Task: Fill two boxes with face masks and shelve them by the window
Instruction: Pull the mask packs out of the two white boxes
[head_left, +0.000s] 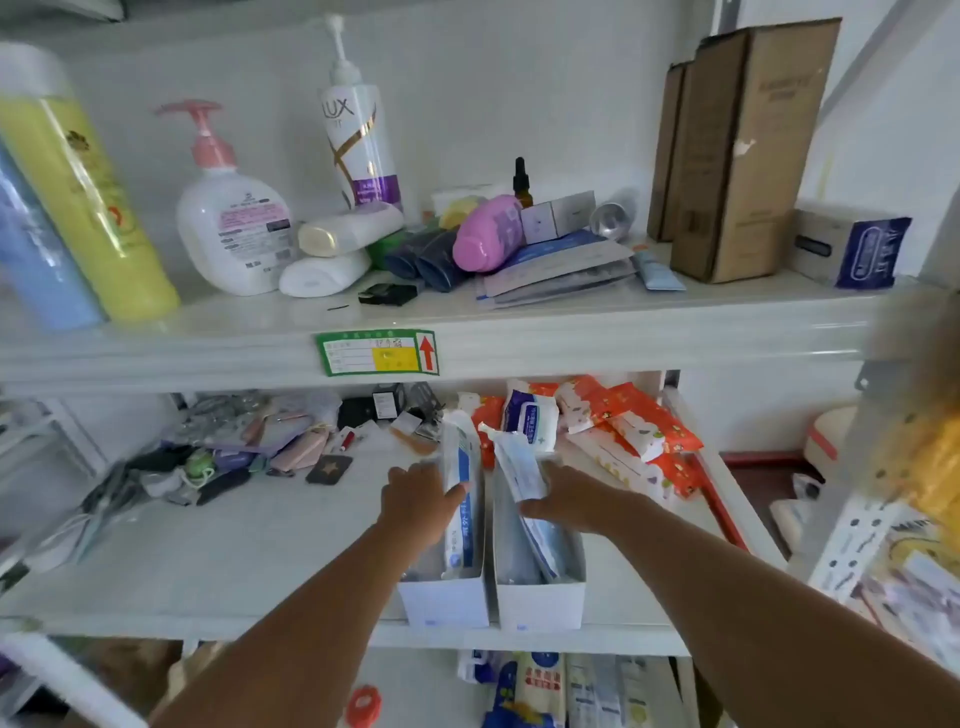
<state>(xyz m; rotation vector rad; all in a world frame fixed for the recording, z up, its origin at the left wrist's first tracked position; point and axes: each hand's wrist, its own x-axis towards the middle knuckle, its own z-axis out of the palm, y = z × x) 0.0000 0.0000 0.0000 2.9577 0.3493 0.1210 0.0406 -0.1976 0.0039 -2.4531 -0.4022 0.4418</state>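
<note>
On the middle shelf (208, 561), two white boxes (447, 597) stand side by side.
Left hand (415, 493) grips a mask packet (460, 457) over the left box; right hand (566, 499), at 3 o'clock, holds another.

Upper shelf (675, 317): yellow bottle (88, 208) and blue bottle (31, 249) leaning at the left, white pump bottle with pink top (228, 223), tall LUX pump bottle (358, 140), pink bottle (488, 234) lying on dark tubes, small brown dropper bottle (522, 184), brown cartons (737, 156) upright at the right, tissue pack (852, 249) beside them. Green label with red arrow (377, 352) on the shelf edge. Lower shelf (234, 561): heap of small pouches and cables (223, 447) at the left, orange-and-white wipe packs (623, 431) at the right.
</note>
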